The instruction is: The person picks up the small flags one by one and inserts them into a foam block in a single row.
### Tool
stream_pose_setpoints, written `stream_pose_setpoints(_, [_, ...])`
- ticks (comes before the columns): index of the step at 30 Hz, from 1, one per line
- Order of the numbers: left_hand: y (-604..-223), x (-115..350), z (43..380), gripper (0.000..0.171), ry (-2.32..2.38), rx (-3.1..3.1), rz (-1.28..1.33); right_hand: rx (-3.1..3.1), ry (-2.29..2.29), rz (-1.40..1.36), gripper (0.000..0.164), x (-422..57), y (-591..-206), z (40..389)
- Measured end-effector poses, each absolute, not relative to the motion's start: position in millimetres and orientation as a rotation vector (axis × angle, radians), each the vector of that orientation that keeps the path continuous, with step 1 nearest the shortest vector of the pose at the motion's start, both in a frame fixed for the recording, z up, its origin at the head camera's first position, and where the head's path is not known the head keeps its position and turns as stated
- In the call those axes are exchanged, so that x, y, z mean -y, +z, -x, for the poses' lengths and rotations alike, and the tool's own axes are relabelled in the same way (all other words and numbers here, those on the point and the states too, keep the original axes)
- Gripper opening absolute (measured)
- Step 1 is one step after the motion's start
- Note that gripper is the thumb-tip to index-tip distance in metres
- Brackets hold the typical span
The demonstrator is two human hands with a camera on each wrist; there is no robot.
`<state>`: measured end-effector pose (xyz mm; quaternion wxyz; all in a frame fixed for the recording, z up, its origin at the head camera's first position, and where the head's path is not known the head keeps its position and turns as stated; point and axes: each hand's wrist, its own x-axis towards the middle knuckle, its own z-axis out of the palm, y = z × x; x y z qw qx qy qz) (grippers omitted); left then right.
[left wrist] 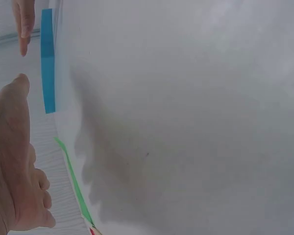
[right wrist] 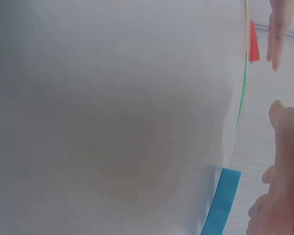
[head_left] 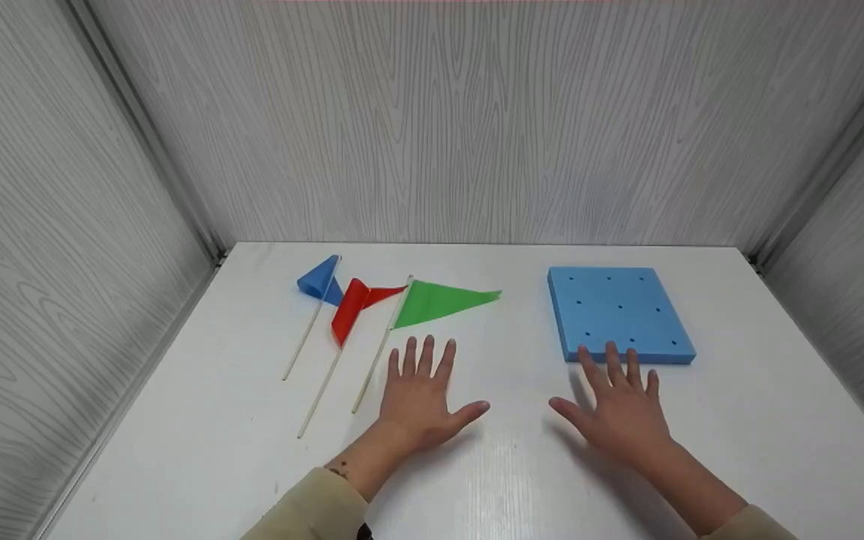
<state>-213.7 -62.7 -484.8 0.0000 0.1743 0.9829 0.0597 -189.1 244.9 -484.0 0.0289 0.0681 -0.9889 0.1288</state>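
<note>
My left hand [head_left: 418,405] is held palm down over the white table, fingers spread, holding nothing. Just beyond its fingertips lies a green pennant flag [head_left: 439,301] on a thin wooden stick. Left of that are a red flag [head_left: 349,313], its cloth folded over, and a blue flag [head_left: 317,277], curled at its stick's top. My right hand [head_left: 622,412], also spread and holding nothing, hovers in front of a light blue square block [head_left: 612,300] dotted with several small holes. Its fingertips overlap the block's near edge in the head view.
The white table [head_left: 177,450] is bounded by a grey wood-grain panel [head_left: 477,127] at the back and by a left side panel [head_left: 64,262] and a right side panel [head_left: 852,225]. Shadows of both hands fall on the tabletop.
</note>
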Motion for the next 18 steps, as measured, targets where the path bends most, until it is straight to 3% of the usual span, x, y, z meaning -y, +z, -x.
stream_pose_setpoints(18, [-462.1,13.1,234.9,0.103,0.144,-3.078,-0.625,3.056,0.400,-0.145,0.106,-311.4,-472.2,213.3])
